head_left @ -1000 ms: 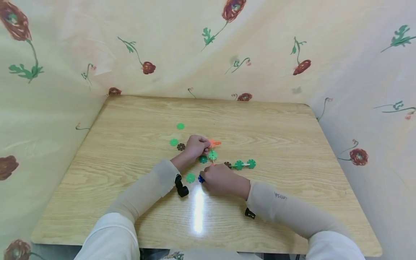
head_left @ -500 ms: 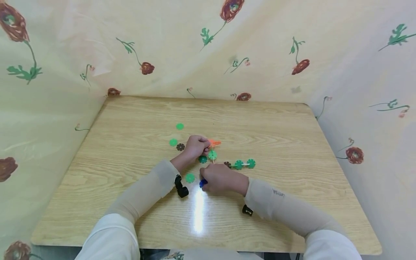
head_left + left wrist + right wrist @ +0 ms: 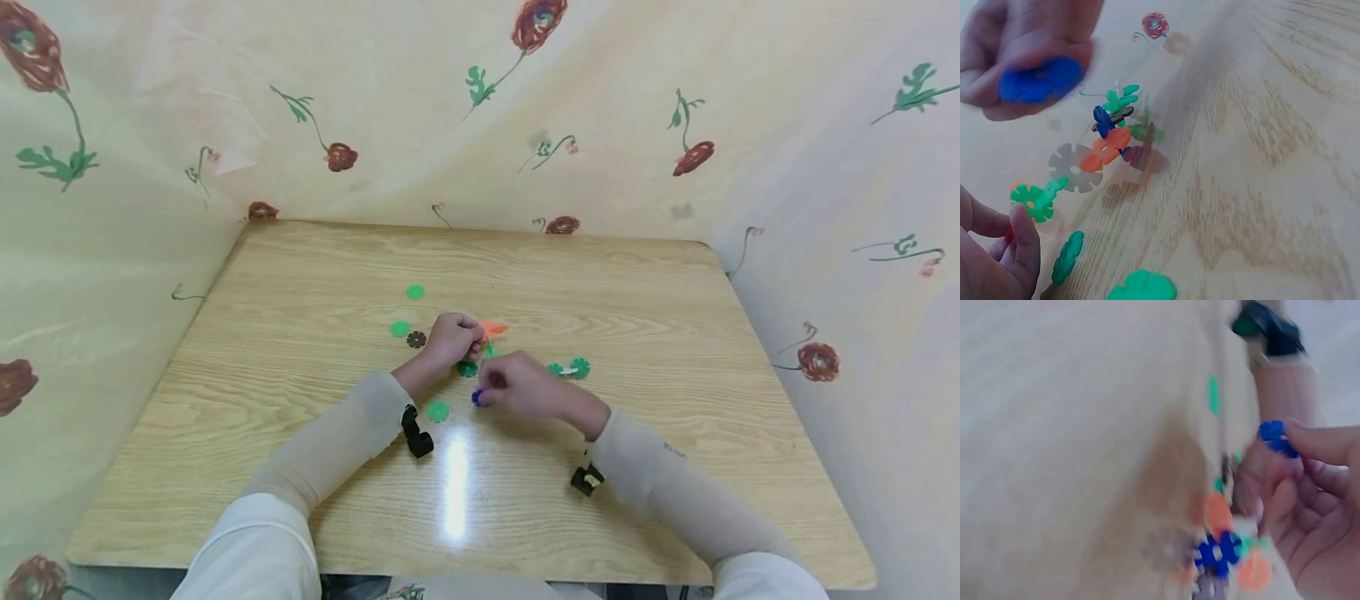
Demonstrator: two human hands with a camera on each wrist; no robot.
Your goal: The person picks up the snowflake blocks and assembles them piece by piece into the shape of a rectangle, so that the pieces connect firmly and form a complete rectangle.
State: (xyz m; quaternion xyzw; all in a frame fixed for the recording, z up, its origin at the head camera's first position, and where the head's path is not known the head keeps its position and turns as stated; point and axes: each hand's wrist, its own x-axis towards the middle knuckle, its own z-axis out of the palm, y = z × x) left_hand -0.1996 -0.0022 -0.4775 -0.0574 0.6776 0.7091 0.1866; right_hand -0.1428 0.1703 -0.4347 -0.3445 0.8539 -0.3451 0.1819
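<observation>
Two hands are working over a wood-grain table (image 3: 637,292). The left hand (image 3: 453,337) is pinching some joined discs (image 3: 1034,204), thumb and fingertips closed together on them beside a green piece; exactly which piece they are gripping is staying unclear. An orange piece (image 3: 492,329) is lying just right of those fingertips. The right hand (image 3: 528,387) is holding a blue disc (image 3: 1279,439) above the table, clamped between thumb and finger, to the near right of the left hand. Beyond the right hand, to its right, two green discs (image 3: 580,367) are showing. Loose pieces are lying leftward: a dark green disc (image 3: 467,368) just near of the left hand, a brown disc (image 3: 416,339) on its left, and a light green disc (image 3: 438,411) nearer the person.
</observation>
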